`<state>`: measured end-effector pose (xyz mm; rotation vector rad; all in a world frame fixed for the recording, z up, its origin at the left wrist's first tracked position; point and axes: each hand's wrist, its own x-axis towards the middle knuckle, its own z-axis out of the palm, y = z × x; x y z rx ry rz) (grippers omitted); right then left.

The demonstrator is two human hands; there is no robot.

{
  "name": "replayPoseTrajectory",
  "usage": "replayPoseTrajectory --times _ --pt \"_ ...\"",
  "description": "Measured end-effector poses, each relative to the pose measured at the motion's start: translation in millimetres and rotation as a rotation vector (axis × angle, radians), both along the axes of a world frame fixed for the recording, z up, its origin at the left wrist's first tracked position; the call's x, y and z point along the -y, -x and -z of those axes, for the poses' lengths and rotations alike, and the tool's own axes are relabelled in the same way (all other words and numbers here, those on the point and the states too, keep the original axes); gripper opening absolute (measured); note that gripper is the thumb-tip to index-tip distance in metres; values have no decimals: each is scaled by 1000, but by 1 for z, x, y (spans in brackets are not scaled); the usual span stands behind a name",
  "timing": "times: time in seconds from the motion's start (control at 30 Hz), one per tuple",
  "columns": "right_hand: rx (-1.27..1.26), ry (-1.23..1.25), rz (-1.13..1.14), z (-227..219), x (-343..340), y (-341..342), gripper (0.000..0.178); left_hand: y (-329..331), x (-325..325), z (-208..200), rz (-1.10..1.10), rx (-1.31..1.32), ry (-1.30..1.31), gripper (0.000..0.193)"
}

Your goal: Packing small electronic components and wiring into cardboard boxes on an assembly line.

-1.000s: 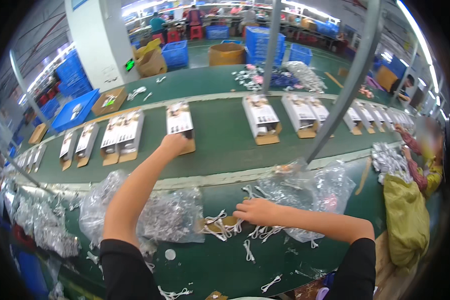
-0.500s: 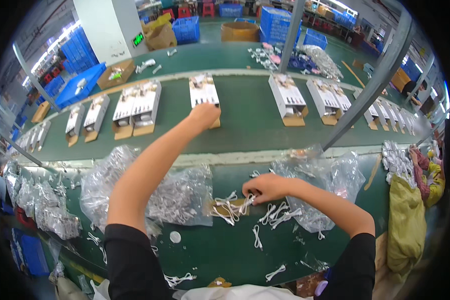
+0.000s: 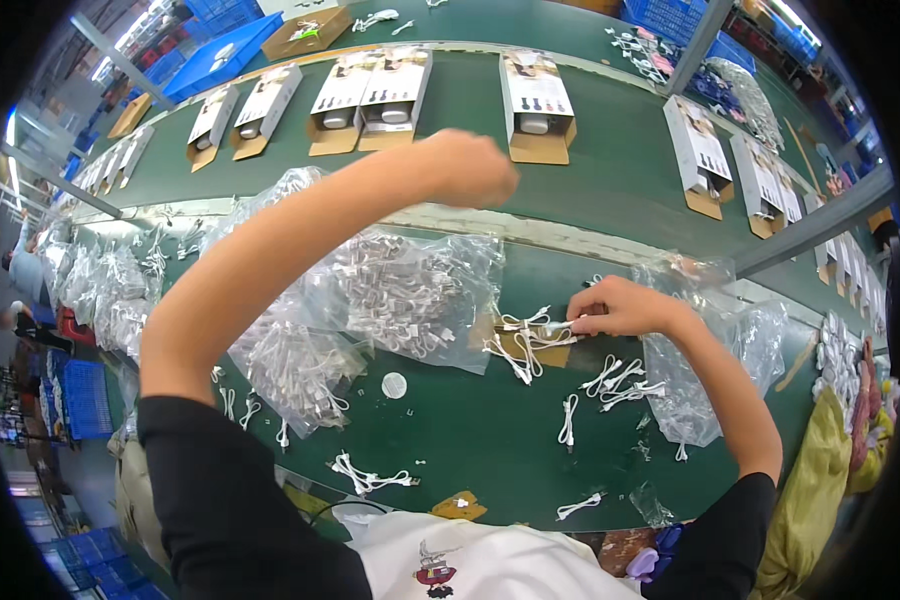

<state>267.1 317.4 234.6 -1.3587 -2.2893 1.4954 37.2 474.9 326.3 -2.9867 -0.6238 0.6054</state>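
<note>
While the left hand (image 3: 467, 168), loosely fisted and empty, is drawing back from the open box (image 3: 536, 105), the right hand (image 3: 622, 307) is pinching a white cable bundle (image 3: 530, 335) beneath its fingertips.

A heap of small white coiled cables (image 3: 526, 338) lies on a brown cardboard scrap (image 3: 553, 352) on the green worktop (image 3: 470, 430), just right of centre. One cable's end is pinched at the heap's 2 o'clock edge. More loose white cable bundles (image 3: 620, 378) lie scattered at 4 o'clock from it. An open box (image 3: 536, 110) with a white part inside sits on the belt at 12 o'clock, lid flap raised.
</note>
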Motion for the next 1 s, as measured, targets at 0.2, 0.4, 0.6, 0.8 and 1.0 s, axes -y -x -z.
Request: replayPoseTrajectory --times 0.2,0.4,0.6,0.8,1.0 --pt "-62 -114 -8 -4 6 -5 23 131 67 -38 -192 349 102 16" --pt "-77 -122 290 -20 3 8 22 274 40 -44 -623 693 -196 18" --pt "-39 -423 558 2 -55 38 27 448 20 7 -1034 934 -247 23" --pt "-72 -445 551 6 -167 123 28 438 77 36 -1052 867 -198 20" --pt "312 -698 778 33 -241 158 31 361 148 11 -796 494 -599 16"
